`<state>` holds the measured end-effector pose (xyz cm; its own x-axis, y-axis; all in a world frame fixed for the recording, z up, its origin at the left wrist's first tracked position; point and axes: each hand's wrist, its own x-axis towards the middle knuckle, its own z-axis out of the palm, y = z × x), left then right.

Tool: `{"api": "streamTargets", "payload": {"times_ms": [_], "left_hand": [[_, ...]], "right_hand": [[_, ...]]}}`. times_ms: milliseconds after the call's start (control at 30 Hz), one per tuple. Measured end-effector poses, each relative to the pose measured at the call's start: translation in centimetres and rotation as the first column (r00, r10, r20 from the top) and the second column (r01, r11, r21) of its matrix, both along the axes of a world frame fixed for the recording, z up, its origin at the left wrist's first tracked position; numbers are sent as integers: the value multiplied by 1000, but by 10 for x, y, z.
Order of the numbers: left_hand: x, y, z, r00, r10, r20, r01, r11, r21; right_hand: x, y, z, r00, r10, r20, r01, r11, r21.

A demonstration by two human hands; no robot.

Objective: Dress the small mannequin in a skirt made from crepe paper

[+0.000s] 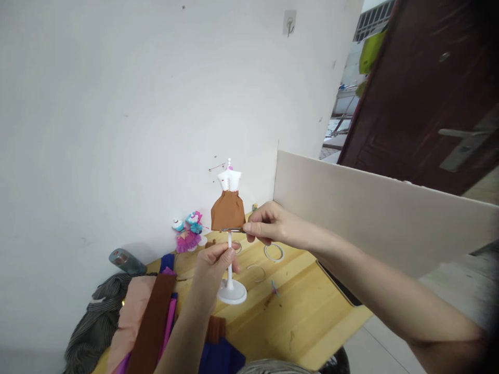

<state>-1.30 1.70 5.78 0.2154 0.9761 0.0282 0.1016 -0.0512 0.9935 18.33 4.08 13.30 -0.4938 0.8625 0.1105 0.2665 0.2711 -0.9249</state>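
Note:
A small white doll mannequin (229, 179) wears a brown skirt (228, 212), gathered at the waist. My left hand (213, 262) is closed round the stand pole, lifting or steadying the mannequin above its round white base (232, 293). Beside the hem, my right hand (268, 226) pinches a thin silver tool (233, 229), which lies level along the skirt's lower edge. Whether this is tweezers or small scissors I cannot tell, as the fingers cover its handle end.
Rolls of tape (274, 253) lie on the wooden table (300, 291). Dressed dolls (187, 234) and a grey bottle (127, 261) stand by the wall. Brown fabric (152, 322) and striped cloth (99, 306) are at left. A low white partition (351, 202) borders the right.

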Motion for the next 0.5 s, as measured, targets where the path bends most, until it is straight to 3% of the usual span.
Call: {"api": "streamTargets", "payload": {"times_ms": [500], "left_hand": [[1, -2, 1, 999, -11, -46, 12, 1000, 15]], "right_hand": [[-1, -2, 0, 1000, -10, 22, 10, 1000, 27]]}}
